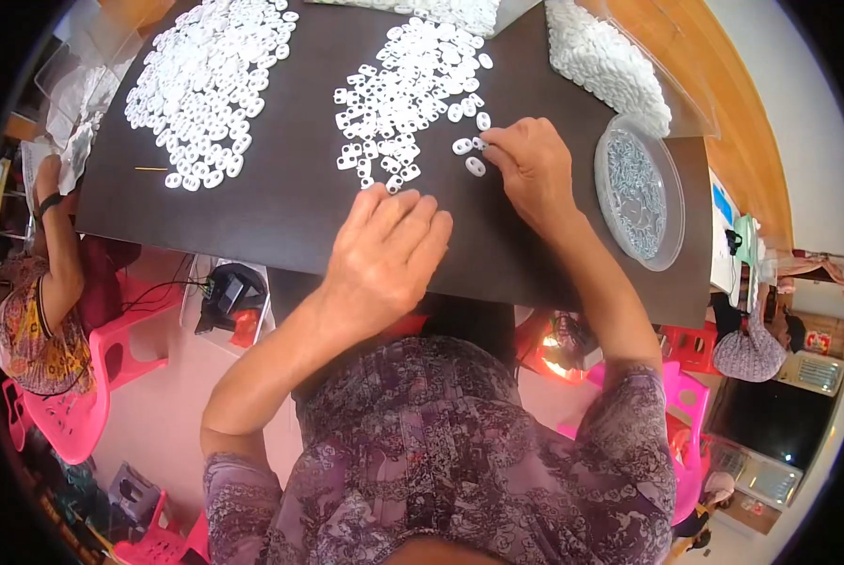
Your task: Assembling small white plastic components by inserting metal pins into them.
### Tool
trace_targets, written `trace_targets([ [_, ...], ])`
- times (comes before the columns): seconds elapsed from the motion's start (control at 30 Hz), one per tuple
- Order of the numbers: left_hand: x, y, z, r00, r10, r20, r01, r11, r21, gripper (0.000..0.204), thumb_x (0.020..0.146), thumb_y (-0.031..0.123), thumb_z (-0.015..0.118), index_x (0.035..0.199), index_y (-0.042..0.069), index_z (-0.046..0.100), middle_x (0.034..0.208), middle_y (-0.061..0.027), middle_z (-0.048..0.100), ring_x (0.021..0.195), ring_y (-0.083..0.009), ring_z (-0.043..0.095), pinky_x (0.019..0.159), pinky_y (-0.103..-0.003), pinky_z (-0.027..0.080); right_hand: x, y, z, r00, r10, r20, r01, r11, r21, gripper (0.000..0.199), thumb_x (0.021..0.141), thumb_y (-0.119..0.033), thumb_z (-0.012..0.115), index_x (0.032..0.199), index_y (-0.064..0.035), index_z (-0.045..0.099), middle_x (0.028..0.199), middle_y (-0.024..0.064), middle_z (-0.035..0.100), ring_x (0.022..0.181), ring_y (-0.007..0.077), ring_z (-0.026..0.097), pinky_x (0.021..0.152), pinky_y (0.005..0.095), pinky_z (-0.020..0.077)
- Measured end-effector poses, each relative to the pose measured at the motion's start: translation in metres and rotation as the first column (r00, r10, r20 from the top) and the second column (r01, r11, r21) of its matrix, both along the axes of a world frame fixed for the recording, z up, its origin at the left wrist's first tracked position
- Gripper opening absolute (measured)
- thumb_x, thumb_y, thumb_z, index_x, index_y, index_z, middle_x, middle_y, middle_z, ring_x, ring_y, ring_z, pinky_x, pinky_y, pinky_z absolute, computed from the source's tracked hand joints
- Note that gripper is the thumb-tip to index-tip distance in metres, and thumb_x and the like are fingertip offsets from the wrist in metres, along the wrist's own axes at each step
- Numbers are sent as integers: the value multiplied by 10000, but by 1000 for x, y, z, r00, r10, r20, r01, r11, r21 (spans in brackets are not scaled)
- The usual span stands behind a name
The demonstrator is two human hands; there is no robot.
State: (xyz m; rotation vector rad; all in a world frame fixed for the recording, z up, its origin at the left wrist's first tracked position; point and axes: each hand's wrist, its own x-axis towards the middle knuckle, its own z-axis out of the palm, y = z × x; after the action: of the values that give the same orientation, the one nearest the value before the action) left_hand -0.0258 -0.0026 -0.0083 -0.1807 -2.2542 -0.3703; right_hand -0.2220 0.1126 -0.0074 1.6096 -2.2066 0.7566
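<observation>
Pieces [428, 71] might scatter if left hand [392, 247], curled by counter [252, 212] near edge, hold hidden, bumps them; right hand [533, 171] pinches one.

We see bright light, an orange glare [563, 363] low right of centre, bent edges and black corners.

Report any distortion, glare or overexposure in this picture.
Head view: strong fisheye distortion, with the wood-toned band at right curving and black filling the corners; head view: the left heap of white two-hole pieces looks washed out toward its middle; head view: an orange-white glare patch near the floor looks blown out.
</observation>
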Motion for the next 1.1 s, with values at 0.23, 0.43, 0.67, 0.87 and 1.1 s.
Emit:
trace_targets([
  [0.23,3,11,2,999,31,-39,-24,983,184,244,651,41,680,874,-24,606,830,-108,600,759,-242,569,651,-362,444,-3,-4,4,1000,15,13,-16,998,63,84,705,-44,666,775,-54,621,727,69,569,682,248,536,617,348,438],
  [0.43,-2,19,4,991,131,-13,-118,928,354,296,628,-24,711,911,-11,625,792,-97,614,712,-243,577,626,-335,437,13,12,31,956,-98,276,64,990,128,73,754,-27,642,818,-20,608,708,72,545,644,162,532,597,276,437],
  [0.67,-5,24,3,994,94,54,-109,888,447,244,667,-11,696,901,-4,626,800,-109,603,695,-262,571,611,-332,435,72,20,55,928,151,340,-199,974,111,97,775,17,612,868,-10,608,757,69,578,686,138,548,619,260,443],
  [0.87,5,21,4,985,-140,97,-88,72,994,50,794,30,653,829,-1,635,676,0,585,616,-90,542,567,-237,441,91,10,41,753,49,656,-94,995,34,80,792,-9,626,870,-4,611,804,28,604,731,84,551,657,228,451],
  [1.1,15,19,12,991,-131,5,8,101,995,75,844,28,606,890,-25,631,693,-29,609,640,-77,558,588,-223,465,110,2,48,567,71,821,32,994,-107,114,801,-9,640,908,10,605,846,18,618,744,69,562,690,202,454],
])
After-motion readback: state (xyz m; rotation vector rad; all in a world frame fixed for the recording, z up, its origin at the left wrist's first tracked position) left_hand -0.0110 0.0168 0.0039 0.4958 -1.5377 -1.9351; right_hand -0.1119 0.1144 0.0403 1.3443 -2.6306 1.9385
